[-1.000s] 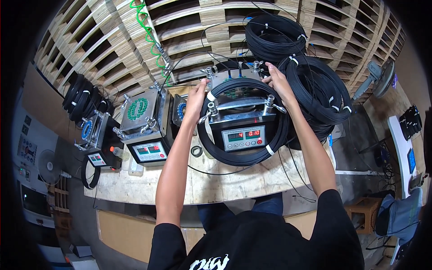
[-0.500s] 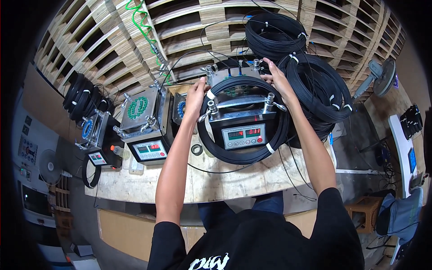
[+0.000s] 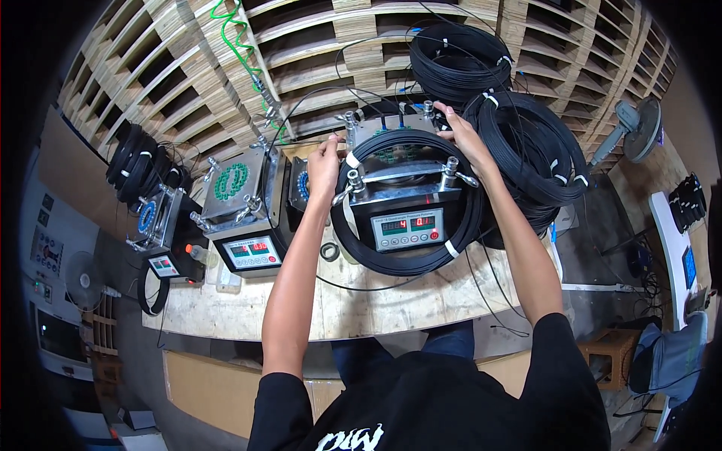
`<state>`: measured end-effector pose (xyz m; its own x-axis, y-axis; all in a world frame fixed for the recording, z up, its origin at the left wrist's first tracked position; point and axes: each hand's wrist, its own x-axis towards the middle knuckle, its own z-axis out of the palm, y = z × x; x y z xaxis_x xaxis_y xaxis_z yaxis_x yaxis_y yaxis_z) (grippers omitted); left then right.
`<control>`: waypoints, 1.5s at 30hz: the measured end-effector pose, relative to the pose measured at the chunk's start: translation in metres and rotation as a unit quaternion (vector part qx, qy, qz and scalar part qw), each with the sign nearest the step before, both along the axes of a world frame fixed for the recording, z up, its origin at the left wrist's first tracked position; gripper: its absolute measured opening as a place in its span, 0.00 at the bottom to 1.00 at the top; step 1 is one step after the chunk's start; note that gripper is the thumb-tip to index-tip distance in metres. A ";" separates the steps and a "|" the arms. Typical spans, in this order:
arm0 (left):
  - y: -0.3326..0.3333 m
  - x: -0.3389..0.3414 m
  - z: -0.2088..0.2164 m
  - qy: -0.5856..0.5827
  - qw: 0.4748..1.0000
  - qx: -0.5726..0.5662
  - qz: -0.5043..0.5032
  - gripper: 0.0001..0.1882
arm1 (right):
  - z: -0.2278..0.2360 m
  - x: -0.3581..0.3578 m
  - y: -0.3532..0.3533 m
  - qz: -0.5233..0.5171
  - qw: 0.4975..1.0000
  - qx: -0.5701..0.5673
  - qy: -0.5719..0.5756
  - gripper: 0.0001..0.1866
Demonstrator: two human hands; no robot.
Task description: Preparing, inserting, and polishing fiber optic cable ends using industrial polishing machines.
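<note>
A thick coil of black cable (image 3: 423, 264), bound with white ties, hangs around the front of a metal polishing machine (image 3: 408, 234) with a red digital display. My left hand (image 3: 325, 167) is beside the coil's upper left edge, its fingers curled together; a thin black cable passes close to the fingertips, but I cannot make out what they hold. My right hand (image 3: 464, 141) lies at the coil's upper right, next to a rear clamp post (image 3: 429, 110), with its index finger stretched out. Part of its fingers is hidden behind the coil.
Two similar machines (image 3: 229, 183) (image 3: 156, 218) stand to the left on the wooden table (image 3: 226, 308). Large cable coils (image 3: 530, 150) are stacked at the right. Behind is a slatted wooden wall (image 3: 316, 45). A black ring (image 3: 329, 252) and a small bottle (image 3: 197, 252) are on the table.
My left hand has shifted slightly left and down, its fingers curling in more. The right hand has moved barely, near the same post. The coil stays in place.
</note>
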<state>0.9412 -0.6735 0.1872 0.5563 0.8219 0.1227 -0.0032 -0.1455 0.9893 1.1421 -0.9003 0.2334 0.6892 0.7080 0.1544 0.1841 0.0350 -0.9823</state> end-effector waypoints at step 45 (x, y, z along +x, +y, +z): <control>-0.003 -0.001 0.007 0.012 0.999 -0.017 -0.036 0.28 | -0.001 0.008 -0.001 0.039 0.998 -0.042 0.004 0.35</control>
